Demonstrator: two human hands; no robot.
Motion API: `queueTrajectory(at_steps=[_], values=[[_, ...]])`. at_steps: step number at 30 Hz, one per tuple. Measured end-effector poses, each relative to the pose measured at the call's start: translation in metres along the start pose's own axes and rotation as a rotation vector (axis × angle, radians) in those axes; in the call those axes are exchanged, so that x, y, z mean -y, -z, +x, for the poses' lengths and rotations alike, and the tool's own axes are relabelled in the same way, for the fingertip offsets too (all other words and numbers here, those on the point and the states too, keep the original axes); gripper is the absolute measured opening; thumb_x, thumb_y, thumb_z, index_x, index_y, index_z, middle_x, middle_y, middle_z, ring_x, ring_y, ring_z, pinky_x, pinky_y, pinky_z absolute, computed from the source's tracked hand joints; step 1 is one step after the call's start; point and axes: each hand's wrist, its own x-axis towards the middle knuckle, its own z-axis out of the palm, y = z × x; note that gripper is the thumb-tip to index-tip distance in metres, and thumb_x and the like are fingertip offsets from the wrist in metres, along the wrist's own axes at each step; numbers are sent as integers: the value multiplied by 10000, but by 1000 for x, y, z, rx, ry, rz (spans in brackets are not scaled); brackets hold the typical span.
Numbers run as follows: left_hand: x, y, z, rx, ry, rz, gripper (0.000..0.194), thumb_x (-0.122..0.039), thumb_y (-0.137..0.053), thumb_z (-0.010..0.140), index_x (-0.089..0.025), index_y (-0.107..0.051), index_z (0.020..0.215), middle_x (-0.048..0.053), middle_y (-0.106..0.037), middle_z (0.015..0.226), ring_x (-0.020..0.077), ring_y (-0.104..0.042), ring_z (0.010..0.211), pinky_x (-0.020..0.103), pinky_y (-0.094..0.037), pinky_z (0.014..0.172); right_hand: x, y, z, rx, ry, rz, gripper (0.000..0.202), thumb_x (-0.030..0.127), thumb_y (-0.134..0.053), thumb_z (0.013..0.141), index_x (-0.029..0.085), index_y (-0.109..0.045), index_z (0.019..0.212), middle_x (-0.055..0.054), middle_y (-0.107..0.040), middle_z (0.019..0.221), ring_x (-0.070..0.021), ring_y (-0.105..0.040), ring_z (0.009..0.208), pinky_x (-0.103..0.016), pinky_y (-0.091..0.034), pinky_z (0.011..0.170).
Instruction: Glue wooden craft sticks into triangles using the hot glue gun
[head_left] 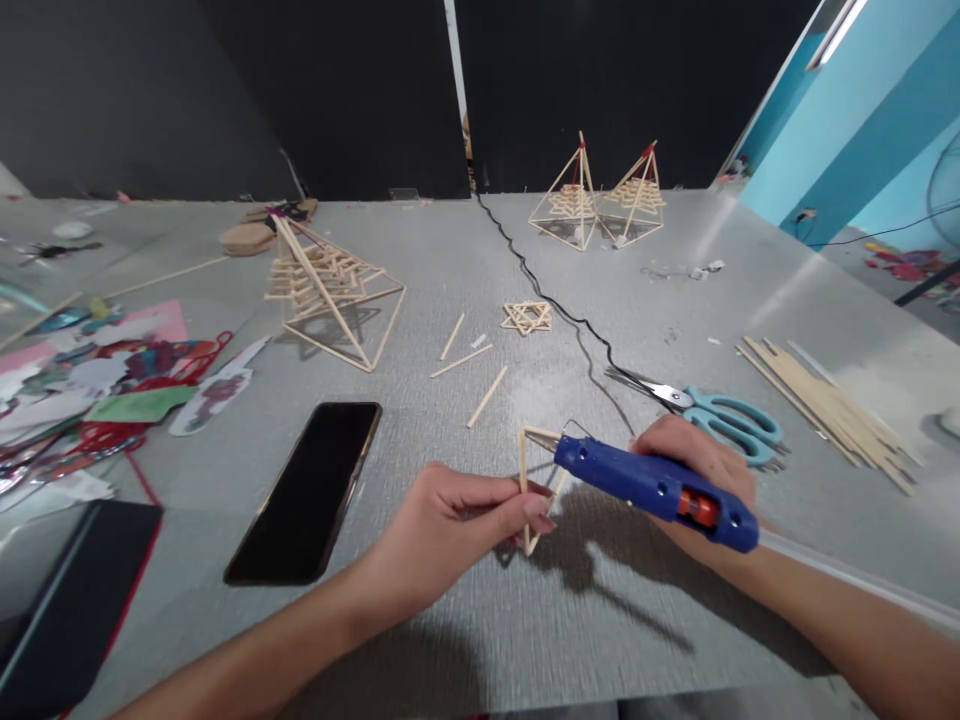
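Two hands busy: left hand pinches one small stick frame front-centre over the table; right hand grips one blue glue gun, nozzle at the frame's far edge. Beyond: three loose sticks, one stick star, three stick pyramids.

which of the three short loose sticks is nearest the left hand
The front stick, just beyond the left hand; the other two lie farther back.

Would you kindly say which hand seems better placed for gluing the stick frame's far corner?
Probably the right hand: it holds the glue gun, its nozzle near that corner, while the left hand holds the frame.
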Motion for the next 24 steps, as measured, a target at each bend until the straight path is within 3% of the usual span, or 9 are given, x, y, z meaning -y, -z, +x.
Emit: queueTrajectory(at_steps=[13, 24], values=[[0, 2, -1, 16, 31, -6, 300, -487, -830, 917, -207, -922, 863, 89, -857, 803, 152, -718, 649, 228, -588, 634, 1, 3, 3, 12, -5, 10, 95, 300, -667, 1042, 293, -627, 1128, 5, -694, 816, -191, -679, 651, -323, -530, 589], [2, 2, -1, 15, 14, 11, 255, -446, -822, 926, -220, -924, 864, 81, -859, 801, 147, -730, 656, 212, -598, 644, 0, 1, 0, -23, -31, 43, 190, 230, -712, 982, 302, -627, 1135, 9, -698, 817, -198, -685, 664, -322, -529, 603]])
